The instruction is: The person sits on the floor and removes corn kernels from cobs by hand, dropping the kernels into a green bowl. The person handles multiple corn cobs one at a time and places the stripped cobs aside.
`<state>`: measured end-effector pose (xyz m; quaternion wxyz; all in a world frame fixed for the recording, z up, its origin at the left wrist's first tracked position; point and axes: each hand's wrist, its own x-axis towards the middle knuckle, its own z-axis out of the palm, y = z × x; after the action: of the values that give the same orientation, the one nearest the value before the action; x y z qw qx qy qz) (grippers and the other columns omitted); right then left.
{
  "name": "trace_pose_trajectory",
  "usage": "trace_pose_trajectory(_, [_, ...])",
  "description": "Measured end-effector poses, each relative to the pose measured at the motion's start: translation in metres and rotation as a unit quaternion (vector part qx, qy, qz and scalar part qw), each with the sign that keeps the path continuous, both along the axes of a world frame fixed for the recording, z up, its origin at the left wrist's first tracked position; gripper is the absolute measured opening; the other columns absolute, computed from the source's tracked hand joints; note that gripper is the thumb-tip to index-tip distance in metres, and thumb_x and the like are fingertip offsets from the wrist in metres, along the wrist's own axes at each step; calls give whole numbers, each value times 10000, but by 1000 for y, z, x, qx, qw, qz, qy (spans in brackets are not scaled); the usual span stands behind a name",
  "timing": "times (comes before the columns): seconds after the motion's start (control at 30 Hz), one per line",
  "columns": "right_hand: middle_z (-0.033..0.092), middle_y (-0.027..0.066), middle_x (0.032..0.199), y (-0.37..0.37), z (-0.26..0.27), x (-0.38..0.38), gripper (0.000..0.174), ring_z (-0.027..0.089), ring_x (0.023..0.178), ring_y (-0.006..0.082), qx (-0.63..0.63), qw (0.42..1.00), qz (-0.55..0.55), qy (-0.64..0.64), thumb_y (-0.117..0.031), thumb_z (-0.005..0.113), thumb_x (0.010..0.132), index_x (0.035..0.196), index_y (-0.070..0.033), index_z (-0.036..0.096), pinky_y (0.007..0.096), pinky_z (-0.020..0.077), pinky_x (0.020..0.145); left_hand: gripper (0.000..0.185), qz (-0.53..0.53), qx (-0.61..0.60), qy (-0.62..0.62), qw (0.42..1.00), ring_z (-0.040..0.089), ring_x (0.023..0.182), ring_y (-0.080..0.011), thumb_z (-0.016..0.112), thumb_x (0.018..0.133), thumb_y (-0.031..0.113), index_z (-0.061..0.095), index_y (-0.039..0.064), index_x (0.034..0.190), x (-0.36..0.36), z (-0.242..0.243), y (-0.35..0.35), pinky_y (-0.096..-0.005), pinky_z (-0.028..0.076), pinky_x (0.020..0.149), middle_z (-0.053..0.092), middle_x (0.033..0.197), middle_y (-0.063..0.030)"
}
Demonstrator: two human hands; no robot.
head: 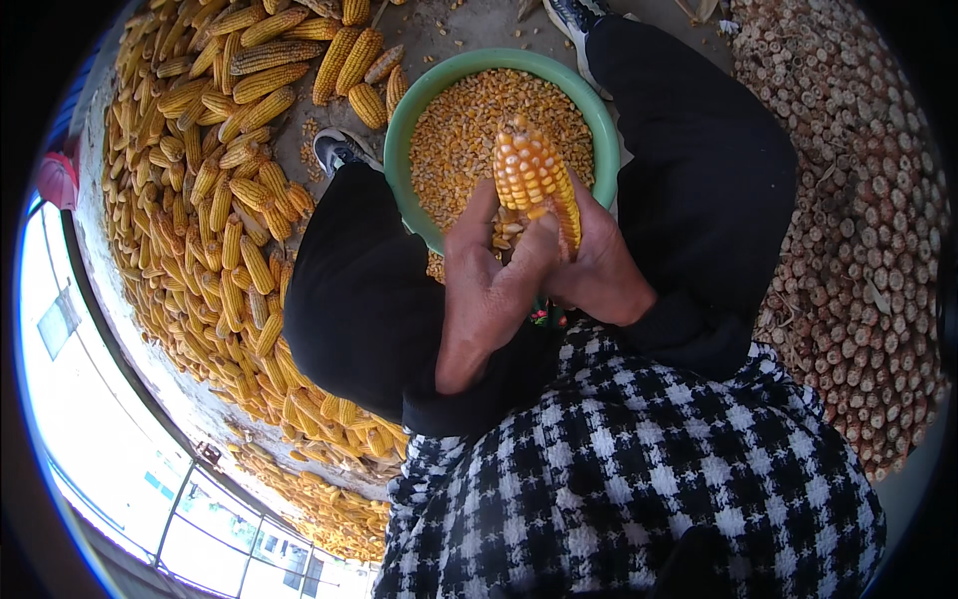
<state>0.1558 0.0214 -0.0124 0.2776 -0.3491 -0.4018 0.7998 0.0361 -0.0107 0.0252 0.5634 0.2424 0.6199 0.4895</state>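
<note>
Both hands hold an ear of dried yellow corn (533, 171), its tip pointing away from me, over the near side of a green plastic basin (406, 187). Shelled corn kernels (468, 120) fill much of the basin. My left hand (490, 288) is around the ear's left side, its thumb pressed against the kernels near the lower end. My right hand (606, 262) grips the ear from the right, fingers partly hidden behind it. A bare reddish strip of cob shows between kernel rows. Several loose kernels (509, 228) show between my left thumb and fingers.
A large heap of unshelled corn ears (224, 247) rises on the left, with some ears (348, 64) on the concrete floor beside the basin. Stacked bare cobs (846, 299) stand on the right. My black-trousered legs (696, 150) flank the basin. Kernels are scattered on the floor.
</note>
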Motion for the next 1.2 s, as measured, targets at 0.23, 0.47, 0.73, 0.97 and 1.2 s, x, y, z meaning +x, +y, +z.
trace_pose_trajectory(0.23, [524,151,1229,-1,-2,-2,637,530,1152,215,39,998,-42,-19,-14,669,822,1358,31,326,332,459,953,360,-83,-16,131,988,550,1034,-233,564,855,169,549,-77,1118,-8,-11,-5,-324,446,881,538,1180,-187])
trace_pose_trajectory(0.47, [568,228,1168,-4,1,-3,633,585,1104,291,176,970,-40,-164,-16,654,785,1345,38,364,367,468,931,613,13,38,119,992,423,1275,-319,598,888,274,401,-82,1346,-4,-9,-11,-408,343,1057,427,1351,-251])
trace_pose_trajectory(0.73, [588,197,1136,-6,8,-5,603,608,1052,283,351,911,-10,-216,-29,656,771,1318,27,407,364,483,885,688,74,2,-118,990,421,1280,-285,523,934,346,243,-32,1436,6,3,-33,-397,342,1056,405,1383,-184])
trace_pose_trajectory(0.97, [597,90,1080,-5,12,1,480,601,951,157,-23,999,-6,24,-189,670,863,1250,13,472,300,484,864,934,47,36,-194,979,391,1291,-264,696,838,436,157,-10,1457,23,-6,-60,-362,371,1037,358,1369,-182])
trace_pose_trajectory(1.2, [603,103,1012,-14,32,23,454,619,900,179,-55,994,13,98,-326,601,914,1205,-7,464,314,511,812,574,-21,11,-109,994,580,902,-118,732,805,149,437,-20,1268,55,-1,-93,-279,484,785,579,1063,-61])
